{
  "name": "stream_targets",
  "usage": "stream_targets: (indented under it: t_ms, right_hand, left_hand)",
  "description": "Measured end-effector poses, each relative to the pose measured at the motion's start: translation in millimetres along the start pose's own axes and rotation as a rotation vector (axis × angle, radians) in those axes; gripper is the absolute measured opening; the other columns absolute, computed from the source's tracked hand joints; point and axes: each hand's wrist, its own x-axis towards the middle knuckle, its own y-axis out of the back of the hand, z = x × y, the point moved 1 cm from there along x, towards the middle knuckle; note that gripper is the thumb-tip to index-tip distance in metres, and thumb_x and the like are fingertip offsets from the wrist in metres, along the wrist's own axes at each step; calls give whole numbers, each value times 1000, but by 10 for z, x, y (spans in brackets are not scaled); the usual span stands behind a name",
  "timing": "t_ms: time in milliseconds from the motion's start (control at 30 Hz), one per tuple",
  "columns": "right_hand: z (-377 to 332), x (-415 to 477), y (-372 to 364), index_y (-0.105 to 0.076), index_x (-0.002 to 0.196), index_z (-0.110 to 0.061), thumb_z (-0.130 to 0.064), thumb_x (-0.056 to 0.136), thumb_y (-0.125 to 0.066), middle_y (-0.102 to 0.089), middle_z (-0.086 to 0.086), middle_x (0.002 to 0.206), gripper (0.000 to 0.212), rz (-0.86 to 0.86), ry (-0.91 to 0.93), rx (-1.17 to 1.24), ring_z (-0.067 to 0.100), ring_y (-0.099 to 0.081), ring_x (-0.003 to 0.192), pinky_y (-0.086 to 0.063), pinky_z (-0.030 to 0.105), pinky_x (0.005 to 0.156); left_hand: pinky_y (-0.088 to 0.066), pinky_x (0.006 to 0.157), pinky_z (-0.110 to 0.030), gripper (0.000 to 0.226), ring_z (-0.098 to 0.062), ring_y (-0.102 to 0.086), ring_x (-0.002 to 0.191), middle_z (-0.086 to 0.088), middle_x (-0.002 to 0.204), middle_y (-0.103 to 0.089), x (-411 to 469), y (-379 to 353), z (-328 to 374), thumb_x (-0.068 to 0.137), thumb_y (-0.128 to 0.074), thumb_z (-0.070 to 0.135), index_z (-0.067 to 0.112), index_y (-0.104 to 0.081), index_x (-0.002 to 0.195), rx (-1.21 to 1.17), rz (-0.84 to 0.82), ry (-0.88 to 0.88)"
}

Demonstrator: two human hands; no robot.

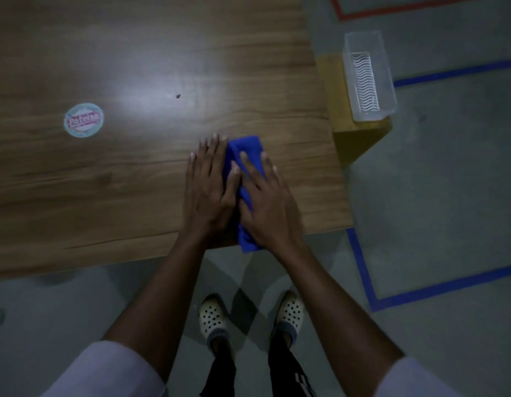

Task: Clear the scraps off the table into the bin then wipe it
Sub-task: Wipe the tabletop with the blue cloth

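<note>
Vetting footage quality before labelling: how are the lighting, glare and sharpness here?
Head view: dim overall; white glare patch on the table near a dark speck; wide-angle lens bows the table's edges; left hand, right hand and blue cloth fairly sharp; sticker lettering soft.

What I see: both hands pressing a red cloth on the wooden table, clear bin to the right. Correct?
Not quite. The head view shows the cloth is blue, not red. The left hand and right hand do press it on the wooden table, clear bin to the right.
</note>
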Motion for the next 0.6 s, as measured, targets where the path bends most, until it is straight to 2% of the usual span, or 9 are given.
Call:
stream_targets:
  t_ms: [133, 233, 333, 467, 600]
  right_hand:
    - [674, -270, 251, -26, 159, -27, -40, 100, -42, -17, -8, 168, 63, 7, -122, -53, 24, -6, 156, -21, 49, 123]
    - [1040, 104, 351, -30, 158, -23, -39, 101, -39, -23, -2, 167, 60, 61, -240, -64, 30, -13, 155, -23, 52, 122]
    - [1045, 669, 312, -30, 158, -21, -38, 101, -37, -24, 1, 166, 61, 107, -314, -98, 34, -15, 154, -21, 52, 123]
    - [575, 1024, 110, -30, 158, -21, -40, 98, -37, -22, 2, 167, 63, 48, -166, -123, 35, -14, 154, -16, 48, 125]
    - [251, 649, 48, -33, 157, -20, -39, 99, -42, -24, 2, 166, 62, -40, 80, -49, 34, -14, 155, -17, 45, 124]
  left_hand:
    - [-8, 128, -43, 65, -23, -15, 157, -9, 168, -24, -34, -41, -21, 105, -29, 44, 8, -29, 159, 122, -6, 49]
    - [-6, 128, -42, 65, -23, -14, 157, -9, 168, -23, -13, -72, 5, 104, -31, 44, 8, -30, 159, 181, 5, 44]
    - [-8, 128, -43, 67, -22, -14, 157, -7, 168, -22, 10, -94, -15, 104, -30, 48, 10, -29, 159, 200, 18, 62]
    - [-8, 128, -42, 67, -20, -15, 157, -6, 169, -22, 13, -90, -17, 105, -31, 48, 10, -28, 160, 215, 22, 66]
    - [-13, 127, -46, 62, -22, -18, 156, -10, 167, -25, 21, -94, -7, 106, -28, 39, 6, -30, 159, 269, 17, 72]
